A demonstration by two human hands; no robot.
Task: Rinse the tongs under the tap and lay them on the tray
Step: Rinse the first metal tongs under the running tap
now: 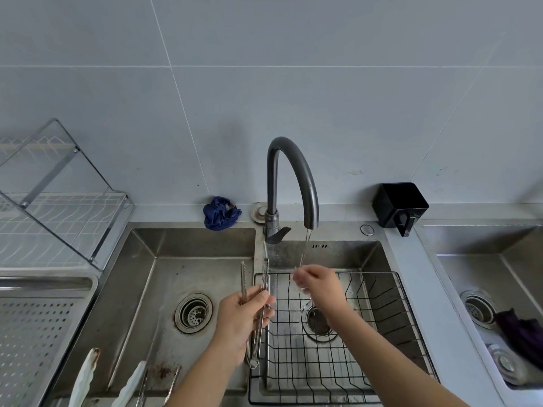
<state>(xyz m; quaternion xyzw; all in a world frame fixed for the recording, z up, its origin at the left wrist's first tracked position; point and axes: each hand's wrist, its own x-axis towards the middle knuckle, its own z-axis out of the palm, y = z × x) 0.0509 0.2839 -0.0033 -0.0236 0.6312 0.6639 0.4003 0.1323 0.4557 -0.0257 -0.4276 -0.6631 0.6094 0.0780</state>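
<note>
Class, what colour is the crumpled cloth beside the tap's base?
The cloth is dark blue, clearest in the head view.

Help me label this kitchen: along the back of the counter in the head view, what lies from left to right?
Wire dish rack → crumpled blue cloth → curved dark tap → black square container.

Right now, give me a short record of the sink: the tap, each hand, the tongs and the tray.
tap: running, water stream falling into the right basin
left hand: grips the tongs mid-length
tongs: arms apart, tips towards the tap, left of the water stream
right hand: fingers in the water stream, nothing visibly held
tray: perforated, left of the sink, held tongs not on it
</note>
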